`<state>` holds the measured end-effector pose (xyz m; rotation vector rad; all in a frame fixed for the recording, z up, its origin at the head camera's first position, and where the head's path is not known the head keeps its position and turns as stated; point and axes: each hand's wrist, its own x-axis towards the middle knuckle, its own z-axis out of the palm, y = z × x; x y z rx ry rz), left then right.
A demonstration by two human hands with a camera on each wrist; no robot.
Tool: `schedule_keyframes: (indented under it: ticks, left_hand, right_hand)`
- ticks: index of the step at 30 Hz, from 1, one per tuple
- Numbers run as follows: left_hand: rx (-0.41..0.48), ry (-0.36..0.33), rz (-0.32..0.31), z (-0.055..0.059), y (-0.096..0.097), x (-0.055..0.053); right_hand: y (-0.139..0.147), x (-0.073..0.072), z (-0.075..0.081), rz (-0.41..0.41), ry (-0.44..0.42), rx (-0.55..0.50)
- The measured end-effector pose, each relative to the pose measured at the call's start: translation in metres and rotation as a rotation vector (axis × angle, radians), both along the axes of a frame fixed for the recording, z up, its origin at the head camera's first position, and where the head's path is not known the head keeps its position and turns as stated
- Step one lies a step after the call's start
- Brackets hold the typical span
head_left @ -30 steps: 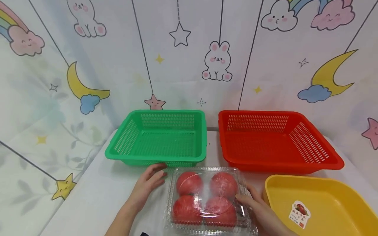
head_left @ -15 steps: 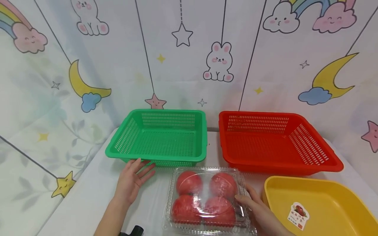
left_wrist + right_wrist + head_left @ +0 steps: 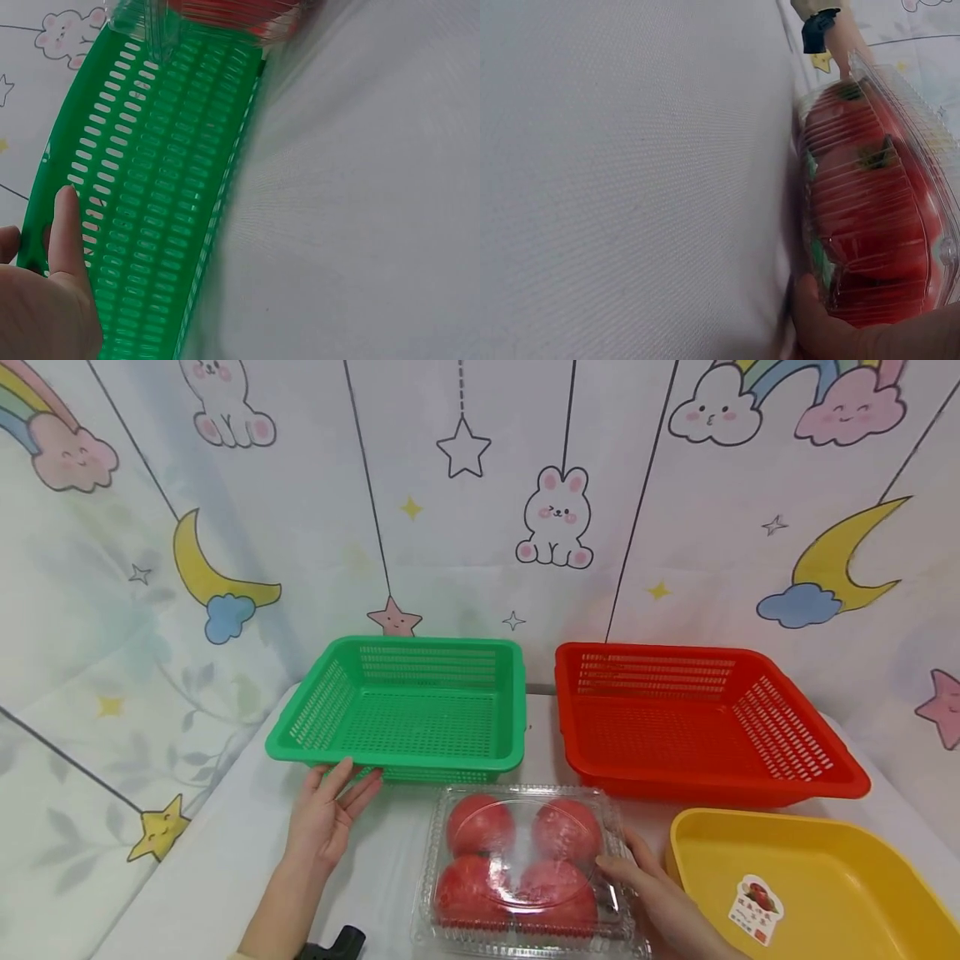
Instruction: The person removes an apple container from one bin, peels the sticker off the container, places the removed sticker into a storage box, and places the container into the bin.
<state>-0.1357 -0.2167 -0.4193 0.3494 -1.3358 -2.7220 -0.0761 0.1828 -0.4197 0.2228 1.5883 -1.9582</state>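
A clear plastic clamshell box holds several round red fruits with green-brown stem ends, like tomatoes. At its right side my right hand grips it, thumb over the lid edge. In the right wrist view, fingers of that right hand lie against the ribbed box wall. My left hand touches the front rim of the green basket, its fingers fairly straight. One finger of the left hand lies along the slotted basket wall in the left wrist view; another fingertip appears beyond the rim.
A red basket stands at the back right, beside the green one. In front of it is a yellow tray bearing a fruit sticker. A patterned cloth hangs close behind the white table.
My left hand has left the box's left side and moved left to the green basket's front rim. My right hand stays on the box, which has hardly moved.
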Motion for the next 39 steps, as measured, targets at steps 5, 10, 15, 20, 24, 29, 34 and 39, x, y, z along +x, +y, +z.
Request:
schedule_keyframes:
  ticks: [5,10,15,20,24,29,34,39]
  left_hand:
    - [-0.036,-0.002,0.051,0.002,0.002,0.000]
    - [-0.015,0.004,0.072,0.003,0.003,-0.001]
    - [0.010,0.017,0.070,0.003,0.005,-0.004]
    - [0.015,-0.018,0.084,0.002,0.005,-0.004]
    - [0.016,-0.032,0.081,0.000,0.004,-0.004]
    - [0.016,-0.025,0.067,0.000,0.005,-0.005]
    - [0.022,-0.010,0.056,0.001,0.005,-0.005]
    - [0.019,0.005,0.048,0.003,0.004,-0.004]
  right_hand:
    - [-0.001,0.001,-0.002,0.001,0.018,-0.012]
    - [0.000,0.002,-0.003,0.003,0.019,-0.063]
    - [0.003,0.000,0.000,-0.020,0.006,-0.055]
    - [0.003,0.000,0.004,-0.025,-0.001,-0.029]
    - [0.005,0.005,0.010,-0.014,-0.011,-0.035]
    - [0.010,0.009,0.020,0.022,0.015,-0.057]
    - [0.013,0.012,0.038,0.023,-0.025,-0.037]
    - [0.017,0.013,0.052,0.029,-0.039,-0.033]
